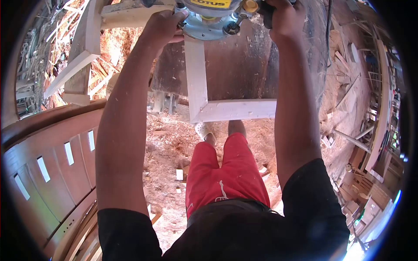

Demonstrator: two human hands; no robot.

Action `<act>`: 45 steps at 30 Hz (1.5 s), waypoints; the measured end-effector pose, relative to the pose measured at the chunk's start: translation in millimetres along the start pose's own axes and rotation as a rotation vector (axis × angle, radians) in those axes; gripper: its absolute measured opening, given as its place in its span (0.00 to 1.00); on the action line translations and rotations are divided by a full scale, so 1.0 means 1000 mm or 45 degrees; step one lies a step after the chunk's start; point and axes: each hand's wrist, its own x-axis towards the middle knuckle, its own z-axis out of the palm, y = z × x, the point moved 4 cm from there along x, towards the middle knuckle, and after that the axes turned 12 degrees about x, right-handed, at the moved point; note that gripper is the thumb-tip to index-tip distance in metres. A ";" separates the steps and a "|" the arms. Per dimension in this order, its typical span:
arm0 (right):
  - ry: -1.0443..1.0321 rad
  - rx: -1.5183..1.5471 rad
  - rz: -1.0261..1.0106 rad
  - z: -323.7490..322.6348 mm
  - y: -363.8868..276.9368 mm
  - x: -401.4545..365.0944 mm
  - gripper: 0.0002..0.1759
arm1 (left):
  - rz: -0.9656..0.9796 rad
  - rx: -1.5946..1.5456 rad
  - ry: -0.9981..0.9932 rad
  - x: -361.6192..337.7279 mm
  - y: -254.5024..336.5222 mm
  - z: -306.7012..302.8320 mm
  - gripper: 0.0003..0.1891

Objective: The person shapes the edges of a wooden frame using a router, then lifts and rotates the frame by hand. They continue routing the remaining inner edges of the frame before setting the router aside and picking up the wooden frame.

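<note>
A router (pixel 208 29) with a silver round base and a yellow LOTUS label stands at the top of the view, its upper body cut off by the edge. My left hand (pixel 166 27) is closed on the left side of the router, by its base. On the other side, my right hand (pixel 286 19) wraps round a dark handle of the router. Beneath the base runs a pale wooden frame (pixel 197 71), with a mitred corner at the near left. The frame lies on a dark, worn workbench (pixel 239 61), its near rail along the bench's front edge.
At the left leans a brown wooden panel (pixel 56 163) with several slots. Pale planks (pixel 89 43) stand at the upper left. A black cable (pixel 329 32) hangs by the bench's right side. Shavings and offcuts cover the floor (pixel 167 143). Timber (pixel 378 113) is stacked at the right.
</note>
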 end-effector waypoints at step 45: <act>-0.139 0.012 0.012 -0.054 -0.045 -0.167 0.02 | -0.069 0.047 0.106 -0.173 -0.084 0.056 0.23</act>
